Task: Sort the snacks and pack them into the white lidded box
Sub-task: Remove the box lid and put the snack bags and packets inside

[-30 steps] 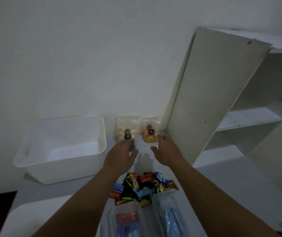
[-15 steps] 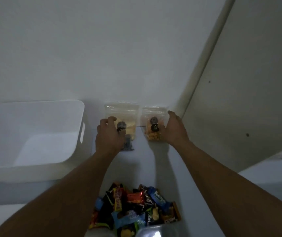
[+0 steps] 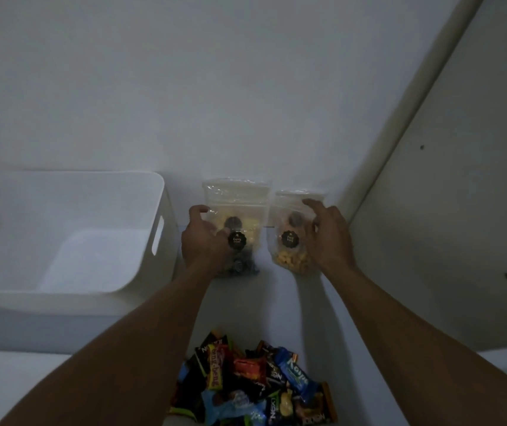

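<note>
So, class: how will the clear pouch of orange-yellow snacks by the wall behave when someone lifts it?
Probably floppy: the clear pouch of orange-yellow snacks is thin film, crinkled at the top. Likely bottom-heavy, since the pieces sit low. Perhaps slippery too, as the film looks glossy.
</note>
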Demonstrator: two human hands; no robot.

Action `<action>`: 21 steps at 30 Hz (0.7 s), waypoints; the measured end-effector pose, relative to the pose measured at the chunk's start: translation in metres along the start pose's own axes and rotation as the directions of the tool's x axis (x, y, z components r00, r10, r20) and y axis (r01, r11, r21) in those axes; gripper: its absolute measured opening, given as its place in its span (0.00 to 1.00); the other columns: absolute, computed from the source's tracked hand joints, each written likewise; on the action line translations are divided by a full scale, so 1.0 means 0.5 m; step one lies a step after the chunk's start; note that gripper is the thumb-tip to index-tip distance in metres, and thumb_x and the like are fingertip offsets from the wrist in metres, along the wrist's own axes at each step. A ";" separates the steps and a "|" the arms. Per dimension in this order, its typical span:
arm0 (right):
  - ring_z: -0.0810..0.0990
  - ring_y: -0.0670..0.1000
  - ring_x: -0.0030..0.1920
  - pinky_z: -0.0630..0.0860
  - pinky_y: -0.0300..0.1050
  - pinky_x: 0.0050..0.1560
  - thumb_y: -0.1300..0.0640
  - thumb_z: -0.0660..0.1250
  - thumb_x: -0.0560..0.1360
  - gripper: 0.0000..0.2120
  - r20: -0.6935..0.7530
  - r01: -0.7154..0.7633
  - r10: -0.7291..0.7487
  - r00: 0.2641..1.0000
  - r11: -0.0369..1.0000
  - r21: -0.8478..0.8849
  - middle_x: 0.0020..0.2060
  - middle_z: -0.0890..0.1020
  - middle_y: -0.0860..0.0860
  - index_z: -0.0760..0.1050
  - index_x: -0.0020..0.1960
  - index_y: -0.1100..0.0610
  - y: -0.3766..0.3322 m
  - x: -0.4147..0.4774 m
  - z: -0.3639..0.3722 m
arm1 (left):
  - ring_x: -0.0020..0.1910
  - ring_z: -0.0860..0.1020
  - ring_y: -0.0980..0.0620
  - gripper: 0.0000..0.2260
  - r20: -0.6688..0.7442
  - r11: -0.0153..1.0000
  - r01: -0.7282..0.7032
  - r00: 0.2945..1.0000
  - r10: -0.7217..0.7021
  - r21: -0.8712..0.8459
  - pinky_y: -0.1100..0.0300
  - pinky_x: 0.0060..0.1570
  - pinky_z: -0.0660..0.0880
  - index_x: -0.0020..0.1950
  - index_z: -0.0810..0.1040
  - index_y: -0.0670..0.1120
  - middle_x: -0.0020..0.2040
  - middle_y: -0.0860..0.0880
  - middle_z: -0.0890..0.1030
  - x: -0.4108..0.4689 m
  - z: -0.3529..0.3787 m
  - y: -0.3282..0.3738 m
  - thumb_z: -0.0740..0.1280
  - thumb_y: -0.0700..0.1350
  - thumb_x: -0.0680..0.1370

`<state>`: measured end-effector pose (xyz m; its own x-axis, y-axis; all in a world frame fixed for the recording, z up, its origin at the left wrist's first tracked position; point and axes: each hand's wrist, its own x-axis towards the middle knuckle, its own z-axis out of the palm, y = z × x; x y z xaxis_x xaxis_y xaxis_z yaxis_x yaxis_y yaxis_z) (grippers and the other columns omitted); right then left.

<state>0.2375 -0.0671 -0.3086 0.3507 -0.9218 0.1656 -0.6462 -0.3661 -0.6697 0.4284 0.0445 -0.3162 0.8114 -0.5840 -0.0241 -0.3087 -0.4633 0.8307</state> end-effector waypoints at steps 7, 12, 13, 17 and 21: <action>0.77 0.56 0.46 0.71 0.44 0.41 0.59 0.64 0.78 0.08 0.064 0.035 -0.033 0.997 0.999 -0.040 0.48 0.75 0.52 0.74 0.57 0.54 0.012 -0.014 -0.039 | 0.35 0.78 0.58 0.09 0.084 0.983 -0.181 0.980 0.182 -0.011 0.68 0.34 0.69 0.40 0.77 0.47 0.34 0.54 0.78 -0.026 -0.025 0.017 0.74 0.49 0.73; 0.79 0.58 0.53 0.74 0.44 0.50 0.61 0.62 0.79 0.18 0.193 0.081 -0.063 0.979 0.993 -0.084 0.52 0.79 0.57 0.75 0.68 0.52 -0.009 -0.015 -0.067 | 0.36 0.79 0.50 0.07 0.199 0.931 -0.333 0.933 0.301 0.152 0.61 0.33 0.70 0.40 0.75 0.49 0.36 0.50 0.80 -0.031 -0.040 0.068 0.72 0.45 0.73; 0.78 0.58 0.55 0.71 0.41 0.50 0.61 0.61 0.80 0.19 0.208 0.086 -0.058 0.976 0.988 -0.127 0.53 0.78 0.58 0.74 0.70 0.52 -0.011 -0.014 -0.073 | 0.38 0.80 0.48 0.05 0.236 0.910 -0.382 0.910 0.341 0.160 0.60 0.36 0.72 0.45 0.75 0.49 0.38 0.49 0.82 -0.033 -0.043 0.078 0.71 0.42 0.74; 0.77 0.58 0.58 0.71 0.44 0.54 0.58 0.63 0.79 0.21 0.203 0.050 -0.013 0.979 0.982 -0.181 0.57 0.76 0.58 0.71 0.72 0.53 -0.039 -0.013 -0.110 | 0.48 0.80 0.47 0.20 0.372 0.815 -0.541 0.815 0.445 0.208 0.59 0.48 0.73 0.66 0.76 0.54 0.49 0.47 0.82 -0.032 -0.063 0.111 0.64 0.36 0.78; 0.77 0.53 0.52 0.67 0.39 0.45 0.64 0.61 0.79 0.21 0.139 0.041 -0.019 0.990 0.986 -0.161 0.51 0.75 0.54 0.73 0.70 0.52 -0.083 -0.014 -0.160 | 0.52 0.78 0.45 0.19 0.391 0.780 -0.580 0.791 0.470 0.236 0.58 0.51 0.72 0.68 0.76 0.57 0.49 0.46 0.81 -0.024 -0.100 0.155 0.64 0.41 0.80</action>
<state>0.2076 -0.0558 -0.2241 0.4536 -0.8880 0.0755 -0.7321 -0.4196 -0.5366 0.4198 0.0488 -0.2235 0.3029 -0.9405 0.1540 -0.8282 -0.1799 0.5307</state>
